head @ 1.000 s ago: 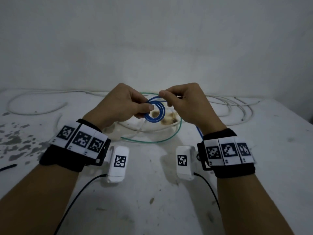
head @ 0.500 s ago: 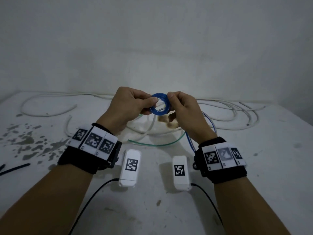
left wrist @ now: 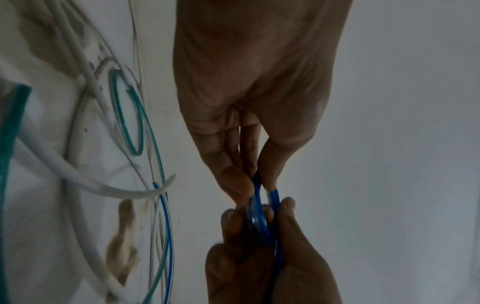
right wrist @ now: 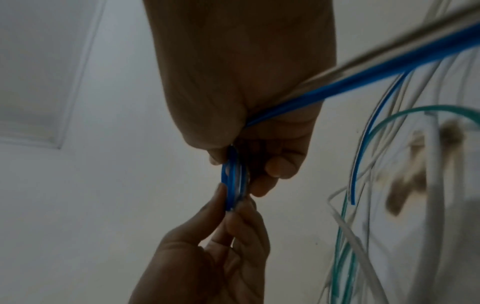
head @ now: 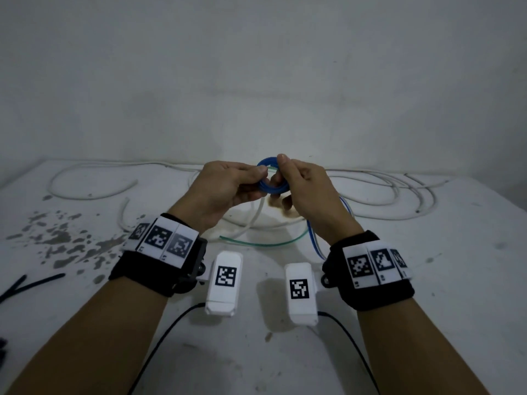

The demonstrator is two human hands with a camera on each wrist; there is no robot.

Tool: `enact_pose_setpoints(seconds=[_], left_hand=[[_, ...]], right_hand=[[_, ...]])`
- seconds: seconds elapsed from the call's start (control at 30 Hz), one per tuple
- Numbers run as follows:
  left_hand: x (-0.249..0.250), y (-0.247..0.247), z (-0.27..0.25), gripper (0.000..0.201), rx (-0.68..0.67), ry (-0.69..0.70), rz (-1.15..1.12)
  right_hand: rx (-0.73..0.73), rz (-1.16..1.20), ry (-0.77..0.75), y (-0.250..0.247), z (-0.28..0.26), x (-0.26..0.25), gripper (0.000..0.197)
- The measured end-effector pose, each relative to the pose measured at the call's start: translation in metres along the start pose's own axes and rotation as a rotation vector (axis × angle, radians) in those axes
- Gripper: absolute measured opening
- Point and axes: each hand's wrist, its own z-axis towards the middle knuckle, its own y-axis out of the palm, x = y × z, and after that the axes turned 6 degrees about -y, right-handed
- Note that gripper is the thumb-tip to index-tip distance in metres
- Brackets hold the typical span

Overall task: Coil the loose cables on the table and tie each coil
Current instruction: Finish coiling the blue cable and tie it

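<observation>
Both hands, left hand [head: 228,189] and right hand [head: 305,189], pinching opposite sides of blue cable coil [head: 269,178], apparently above table [head: 427,280].

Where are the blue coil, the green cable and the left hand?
blue coil [head: 271,187], head view, lower rim of the ring
green cable [head: 265,243], head view, bend lying on the table
left hand [head: 225,185], head view, back of the hand

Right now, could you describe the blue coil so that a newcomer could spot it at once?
Look above the white table, midway between the raised hands. The blue coil is the small ring that both pinch; unlike the green and white cables on the table, it is wound tight and held up.
</observation>
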Motion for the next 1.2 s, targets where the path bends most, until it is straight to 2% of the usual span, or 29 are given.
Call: enact_pose_setpoints(seconds=[0.17, 0.27, 0.33, 0.4, 0.5, 0.57, 0.63, 0.7, 0.77, 0.83, 0.9, 1.03, 1.2], left_hand=[[-0.014, -0.009, -0.001, 0.016, -0.099, -0.143, 0.120], [-0.025, -0.009, -0.003, 0.021, -0.102, -0.161, 0.177], [-0.029, -0.008, -0.001, 0.022, -0.077, -0.144, 0.181], [-0.031, -0.005, 0.001, 0.021, -0.037, -0.132, 0.165], [-0.032, 0.001, 0.005, 0.016, 0.053, -0.127, 0.014], [-0.031, 0.003, 0.005, 0.016, 0.094, -0.103, -0.071], [-0.029, 0.003, 0.004, 0.016, 0.064, -0.079, -0.087], [-0.027, 0.000, 0.002, 0.017, -0.028, -0.079, -0.041], [-0.024, -0.004, -0.002, 0.018, -0.126, -0.086, 0.092], [-0.021, -0.007, -0.003, 0.016, -0.148, -0.085, 0.230], [-0.020, -0.007, -0.002, 0.014, -0.110, -0.086, 0.238], [-0.020, -0.002, 0.002, 0.017, -0.051, -0.071, -0.002], [-0.021, -0.001, 0.004, 0.019, -0.020, -0.067, -0.063]], right_hand=[[-0.109, -0.060, 0.053, -0.002, -0.004, 0.020, 0.048], [-0.206, -0.065, 0.107, 0.001, -0.009, 0.032, 0.047], [-0.237, -0.032, 0.141, 0.004, -0.011, 0.033, 0.042], [-0.224, 0.034, 0.166, 0.007, -0.013, 0.032, 0.047], [-0.162, 0.187, 0.194, 0.012, -0.013, 0.031, 0.053], [-0.155, 0.202, 0.148, 0.015, -0.012, 0.032, 0.057], [-0.129, 0.111, 0.062, 0.014, -0.011, 0.034, 0.058], [-0.119, -0.039, -0.010, 0.009, -0.009, 0.032, 0.053], [-0.170, -0.176, -0.035, 0.003, -0.007, 0.029, 0.050], [-0.246, -0.235, -0.015, -0.001, -0.008, 0.027, 0.048], [-0.258, -0.167, -0.010, 0.001, -0.009, 0.027, 0.049], [-0.127, 0.148, 0.054, 0.010, -0.007, 0.024, 0.051], [-0.162, 0.183, 0.078, 0.009, -0.007, 0.026, 0.050]])
